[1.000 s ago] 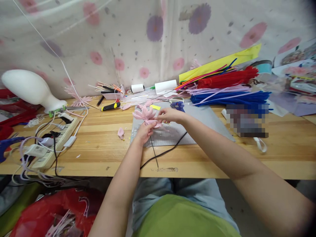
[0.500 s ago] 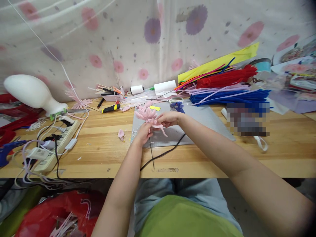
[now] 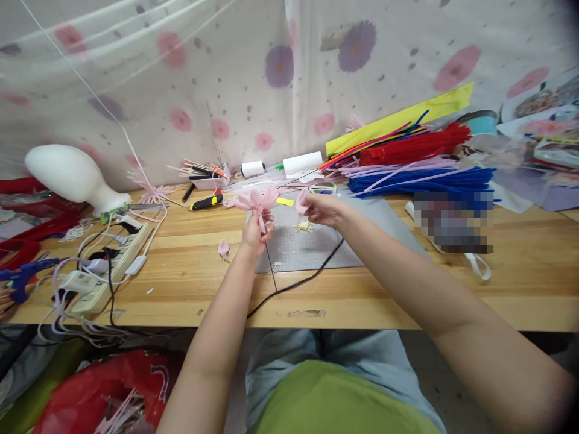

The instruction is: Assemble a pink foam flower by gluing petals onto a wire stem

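My left hand [image 3: 259, 234] is closed around the base of a pink pipe-cleaner flower [image 3: 254, 200], whose thin dark stem [image 3: 271, 265] points down toward the table. To its right, my right hand [image 3: 322, 210] pinches a separate pink petal [image 3: 301, 202], apart from the flower. Below that petal, a small yellow fringed piece [image 3: 306, 226] lies on the grey cutting mat [image 3: 316, 253]. Another loose pink petal [image 3: 223, 249] rests on the wood left of the mat. A yellow strip [image 3: 284, 202] lies behind, between my hands.
Blue pipe cleaners [image 3: 420, 181] and red ones [image 3: 416, 144] are piled at the back right. A power strip [image 3: 113, 268] with tangled cables and a white foam head form [image 3: 72, 172] stand left. A black cable [image 3: 301, 282] crosses the mat's front. Another person's hand [image 3: 6, 303] shows near a blue glue gun [image 3: 22, 280].
My hands have moved apart: the left shifted left with the flower, and the right now holds a single petal away from it. A person's hand has appeared at the far left edge.
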Tool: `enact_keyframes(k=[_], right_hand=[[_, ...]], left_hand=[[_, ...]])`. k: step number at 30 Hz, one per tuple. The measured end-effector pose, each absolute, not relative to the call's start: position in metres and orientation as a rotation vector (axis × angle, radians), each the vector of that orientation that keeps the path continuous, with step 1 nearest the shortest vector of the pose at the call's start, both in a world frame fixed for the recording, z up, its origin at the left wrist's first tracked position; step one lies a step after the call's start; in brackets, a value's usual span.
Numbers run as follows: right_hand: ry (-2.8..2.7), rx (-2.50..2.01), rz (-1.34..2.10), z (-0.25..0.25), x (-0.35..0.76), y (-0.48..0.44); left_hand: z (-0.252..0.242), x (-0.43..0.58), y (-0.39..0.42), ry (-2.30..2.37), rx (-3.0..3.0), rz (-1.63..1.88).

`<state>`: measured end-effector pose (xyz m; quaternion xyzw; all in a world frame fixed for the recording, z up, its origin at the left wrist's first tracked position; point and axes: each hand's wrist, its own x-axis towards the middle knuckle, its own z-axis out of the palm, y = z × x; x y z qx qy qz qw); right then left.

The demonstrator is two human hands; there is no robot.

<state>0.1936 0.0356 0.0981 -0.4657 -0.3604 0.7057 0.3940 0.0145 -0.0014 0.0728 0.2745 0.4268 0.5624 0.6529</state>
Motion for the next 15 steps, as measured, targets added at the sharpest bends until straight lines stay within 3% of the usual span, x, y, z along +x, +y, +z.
enact_keyframes(k=[10,15], right_hand=[[-0.745,-1.022,1.885,0.102,0.18,0.032],[-0.659,-0.977,1.935,0.095,0.173,0.028]], left_hand=[[0.121,-0.022,0.025,1.25,1.219,1.244],[0.118,-0.039,0.033,1.291,1.472,1.283]])
